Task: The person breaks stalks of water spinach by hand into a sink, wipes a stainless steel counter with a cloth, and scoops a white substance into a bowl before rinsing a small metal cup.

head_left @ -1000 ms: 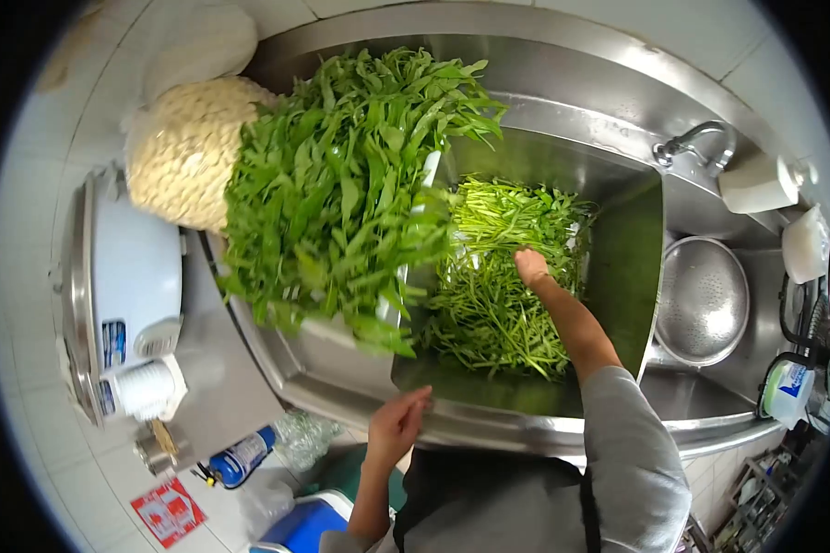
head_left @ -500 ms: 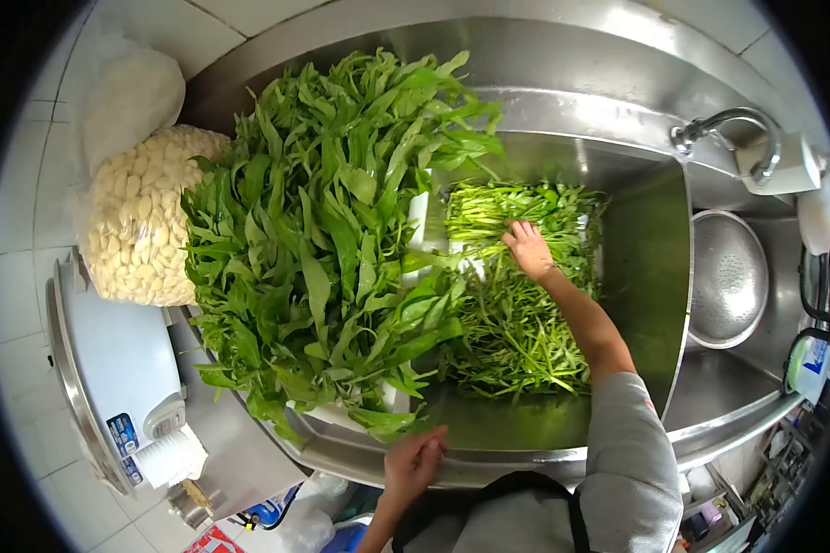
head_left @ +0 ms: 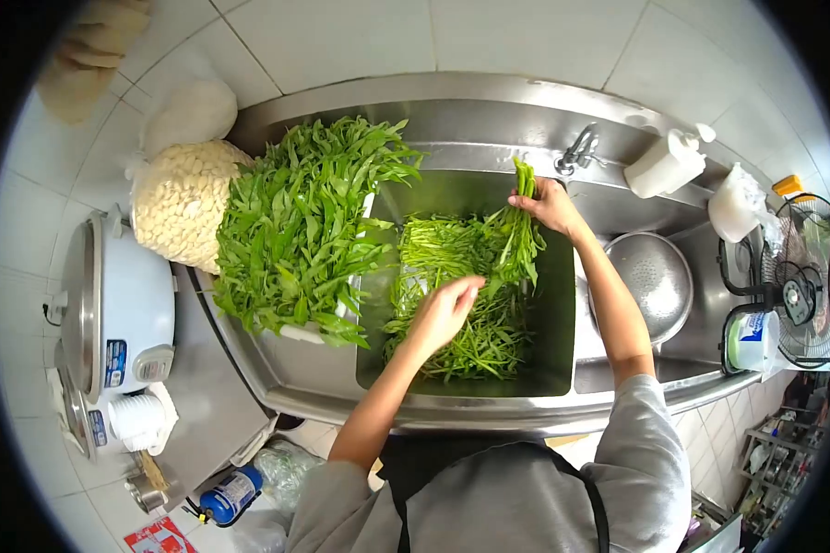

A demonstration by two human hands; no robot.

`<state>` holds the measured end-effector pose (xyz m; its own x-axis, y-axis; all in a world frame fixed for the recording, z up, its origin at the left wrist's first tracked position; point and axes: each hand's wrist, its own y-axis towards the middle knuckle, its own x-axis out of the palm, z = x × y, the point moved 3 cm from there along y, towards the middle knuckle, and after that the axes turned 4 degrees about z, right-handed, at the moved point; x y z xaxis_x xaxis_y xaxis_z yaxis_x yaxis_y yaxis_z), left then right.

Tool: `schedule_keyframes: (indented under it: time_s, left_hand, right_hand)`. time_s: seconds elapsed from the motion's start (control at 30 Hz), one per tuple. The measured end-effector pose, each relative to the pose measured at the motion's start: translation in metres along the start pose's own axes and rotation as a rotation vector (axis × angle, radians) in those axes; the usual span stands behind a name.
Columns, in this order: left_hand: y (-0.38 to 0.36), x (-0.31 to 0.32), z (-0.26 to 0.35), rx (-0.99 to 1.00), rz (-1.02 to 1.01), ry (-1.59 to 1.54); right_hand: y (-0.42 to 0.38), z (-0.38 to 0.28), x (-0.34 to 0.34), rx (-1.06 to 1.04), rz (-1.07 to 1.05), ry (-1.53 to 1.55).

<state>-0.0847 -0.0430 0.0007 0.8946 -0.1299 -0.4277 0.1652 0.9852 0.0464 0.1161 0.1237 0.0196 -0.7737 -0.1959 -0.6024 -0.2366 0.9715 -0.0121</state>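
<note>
Upright over the sink basin, a bunch of leafy greens (head_left: 515, 241) that look like water spinach is gripped near its stems by my right hand (head_left: 551, 206), just below the faucet. My left hand (head_left: 445, 313) hovers over the basin with fingers loosely bent and nothing visible in them, its fingertips close to the lower leaves of that bunch. Beneath both hands, more cut greens (head_left: 470, 346) lie in the deep steel basin (head_left: 555, 341), stems toward the back left. To the left, a big heap of long-leaved greens (head_left: 295, 230) fills a white container (head_left: 302, 334).
A bag of peeled garlic cloves (head_left: 186, 205) leans by the heap. On the right are a steel colander (head_left: 650, 281), a faucet (head_left: 579, 150), a white pump bottle (head_left: 664, 166) and a fan (head_left: 802, 300). A rice cooker (head_left: 134, 313) stands at left.
My right hand has lifted a bunch of greens from the basin and moved up and back. My left hand has come from the sink's front edge to over the basin. The view has shifted.
</note>
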Motion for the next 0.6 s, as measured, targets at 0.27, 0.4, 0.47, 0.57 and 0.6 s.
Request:
schedule_keyframes:
  time_s: [0.27, 0.4, 0.47, 0.57, 0.6]
  left_hand:
    - [0.055, 0.051, 0.053, -0.026, 0.102, 0.322]
    - [0.048, 0.048, 0.044, -0.097, 0.008, 0.073]
    - [0.046, 0.038, 0.043, -0.112, -0.101, -0.066]
    - [0.041, 0.02, 0.052, -0.161, -0.34, -0.125]
    - [0.041, 0.016, 0.054, -0.148, -0.353, -0.115]
  right_hand:
    - [-0.049, -0.034, -0.018, -0.036, 0.043, 0.145]
    - [-0.058, -0.027, -0.019, -0.177, 0.071, 0.279]
    - [-0.061, -0.02, -0.018, -0.108, -0.036, 0.351]
    - [-0.068, -0.016, -0.021, -0.003, -0.126, 0.325]
    - [-0.071, -0.016, -0.024, -0.005, -0.105, 0.33]
